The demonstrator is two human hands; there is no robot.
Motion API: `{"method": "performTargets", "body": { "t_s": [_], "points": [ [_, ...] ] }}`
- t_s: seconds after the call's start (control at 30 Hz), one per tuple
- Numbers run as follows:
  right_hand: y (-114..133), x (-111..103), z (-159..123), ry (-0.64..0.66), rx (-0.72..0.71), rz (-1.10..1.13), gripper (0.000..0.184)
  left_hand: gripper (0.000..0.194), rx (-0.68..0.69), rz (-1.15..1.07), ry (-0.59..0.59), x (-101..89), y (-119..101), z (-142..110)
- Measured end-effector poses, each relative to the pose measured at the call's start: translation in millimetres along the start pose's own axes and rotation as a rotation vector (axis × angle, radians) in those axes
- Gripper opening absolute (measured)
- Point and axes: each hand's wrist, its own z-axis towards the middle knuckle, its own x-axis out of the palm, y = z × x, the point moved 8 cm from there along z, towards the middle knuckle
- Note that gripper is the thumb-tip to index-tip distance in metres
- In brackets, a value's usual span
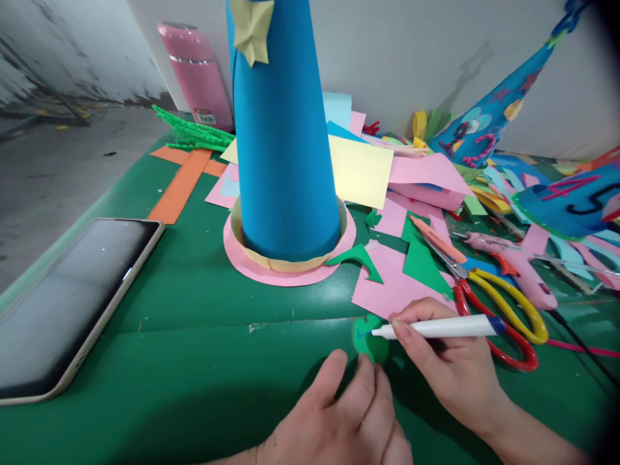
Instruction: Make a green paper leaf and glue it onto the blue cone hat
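My right hand (pixel 450 368) grips a white marker (pixel 436 327) with a dark blue end, its tip on a small green paper cutout (pixel 378 347). A short blue mark shows on the cutout by the tip. My left hand (pixel 346 416) rests palm down, thumb spread, with its fingertips at the cutout's lower edge. Beyond the hands stands a tall blue paper cone (pixel 288 142) bearing a pale yellow star (pixel 252 31). Around its base are a cream band and a pink paper ring (pixel 290 274).
A phone (pixel 72 303) lies at left; a pink bottle (pixel 198 77) stands behind. Scissors (pixel 458 270), a pink glue gun (pixel 533 281) and pink paper scraps (pixel 382 284) lie right. Two decorated blue cones (pixel 494 116) stand or lean farther right, by the wall.
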Motion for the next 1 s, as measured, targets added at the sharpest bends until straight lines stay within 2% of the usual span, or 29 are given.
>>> {"method": "performTargets", "body": {
  "t_s": [0.77, 0.93, 1.0],
  "points": [
    [-1.1, 2.2, 0.8, 0.014, 0.044, 0.015, 0.009, 0.017, -0.005, 0.007, -0.009, 1.2, -1.4, -0.8],
    [-5.4, 1.3, 0.8, 0.025, 0.108, 0.147, 0.009, 0.016, 0.005, 0.003, -0.028, 0.1, -2.3, -1.8],
    [-11.4, -3.5, 1.9, -0.039, 0.143, 0.272, 0.009, 0.017, 0.003, 0.001, -0.027, -0.5, -2.3, -2.7]
  ]
}}
